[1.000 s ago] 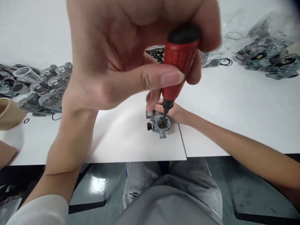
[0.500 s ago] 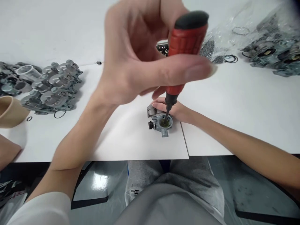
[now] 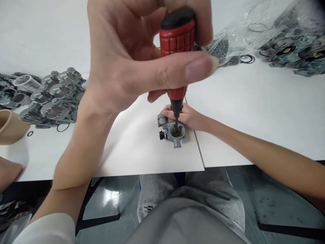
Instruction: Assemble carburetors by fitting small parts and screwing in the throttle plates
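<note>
My left hand (image 3: 119,71) is closed around the red handle of a screwdriver (image 3: 179,44) with a black cap. The shaft points down into the round open bore of a grey metal carburetor (image 3: 177,143); whether the tip meets a screw inside cannot be made out. On the white tabletop, my right hand (image 3: 189,117) grips the carburetor from its far right side, fingers partly hidden behind the screwdriver and the body. A black knob (image 3: 161,135) sticks out on the carburetor's left.
Several carburetors (image 3: 54,93) stand grouped at left, near a beige cup-like ring (image 3: 16,130) and a small O-ring (image 3: 30,134). Another person's arm (image 3: 8,173) enters at the left edge. Clear plastic bags (image 3: 238,40), black rings (image 3: 247,59) and more carburetors (image 3: 284,51) lie back right.
My left hand and the screwdriver handle have shifted left, and the screwdriver now stands more upright. My right hand and the carburetor have hardly moved.
</note>
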The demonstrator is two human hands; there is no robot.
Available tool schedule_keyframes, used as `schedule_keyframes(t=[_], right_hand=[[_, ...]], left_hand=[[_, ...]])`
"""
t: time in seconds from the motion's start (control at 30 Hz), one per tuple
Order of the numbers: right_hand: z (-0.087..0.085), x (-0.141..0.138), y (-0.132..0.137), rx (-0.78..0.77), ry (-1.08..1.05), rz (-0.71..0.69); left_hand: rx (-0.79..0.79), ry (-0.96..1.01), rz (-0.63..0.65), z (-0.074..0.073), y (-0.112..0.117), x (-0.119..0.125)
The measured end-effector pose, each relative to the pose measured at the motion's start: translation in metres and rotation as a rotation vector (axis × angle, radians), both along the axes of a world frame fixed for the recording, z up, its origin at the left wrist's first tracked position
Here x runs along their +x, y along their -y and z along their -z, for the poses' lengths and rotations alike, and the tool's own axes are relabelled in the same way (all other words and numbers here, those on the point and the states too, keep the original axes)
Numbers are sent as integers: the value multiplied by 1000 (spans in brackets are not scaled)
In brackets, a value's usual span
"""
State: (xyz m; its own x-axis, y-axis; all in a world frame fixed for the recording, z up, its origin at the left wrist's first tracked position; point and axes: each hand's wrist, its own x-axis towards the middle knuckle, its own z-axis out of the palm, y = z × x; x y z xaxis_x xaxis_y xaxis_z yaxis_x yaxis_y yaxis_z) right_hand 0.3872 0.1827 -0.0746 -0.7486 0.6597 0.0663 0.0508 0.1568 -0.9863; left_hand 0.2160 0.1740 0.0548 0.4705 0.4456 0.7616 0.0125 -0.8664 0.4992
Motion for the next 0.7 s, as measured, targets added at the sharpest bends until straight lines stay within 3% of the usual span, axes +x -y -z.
schedule_keyframes(t=[0.1, 0.2, 0.3, 0.57, 0.63, 0.7], right_hand=[[0, 0, -1, 28, 13, -15], [-1, 0, -1, 35, 18, -16], [1, 0, -1, 33, -3, -7], [5, -2, -1, 20, 3, 36], [5, -2, -1, 16, -5, 31], [7, -2, -1, 22, -20, 20]], left_hand=[[60, 43, 12, 4, 5, 6], [-61, -31, -76, 4, 12, 14], [-15, -87, 2, 6, 11, 18], [-162, -72, -48, 7, 4, 6], [-158, -47, 20, 2, 6, 1], [-114, -15, 167, -4, 7, -3]])
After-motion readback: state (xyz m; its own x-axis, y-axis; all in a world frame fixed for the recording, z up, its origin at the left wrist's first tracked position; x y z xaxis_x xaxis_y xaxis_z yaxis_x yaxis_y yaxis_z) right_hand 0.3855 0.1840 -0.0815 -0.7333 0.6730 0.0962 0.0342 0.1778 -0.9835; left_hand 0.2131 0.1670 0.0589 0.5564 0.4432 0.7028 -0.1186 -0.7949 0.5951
